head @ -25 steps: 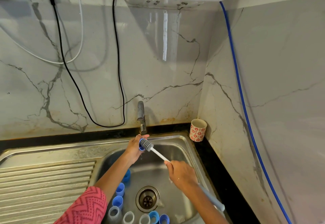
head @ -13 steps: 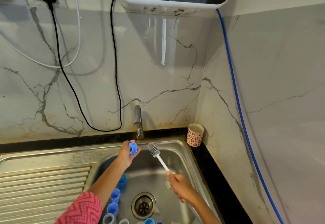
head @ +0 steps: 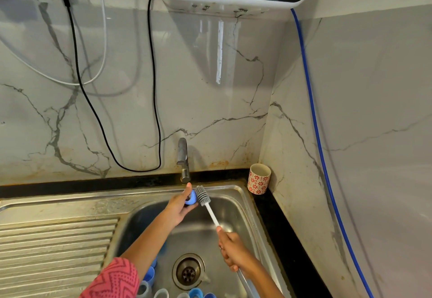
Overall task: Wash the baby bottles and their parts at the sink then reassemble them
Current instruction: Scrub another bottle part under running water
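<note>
Left hand: pinches blue bottle ring under the tap
Right hand: grips brush handle
Relation: bristle head touches ring's right side, handle slanting back toward right hand

left hand: arm extended, fingers pinching | right hand: fingers wrapped, gripping

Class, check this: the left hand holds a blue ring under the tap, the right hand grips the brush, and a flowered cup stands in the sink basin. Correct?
Not quite. The head view shows the cup on the black counter in the corner, outside the sink. The left hand does hold the blue ring under the tap; the right hand grips the brush.
</note>
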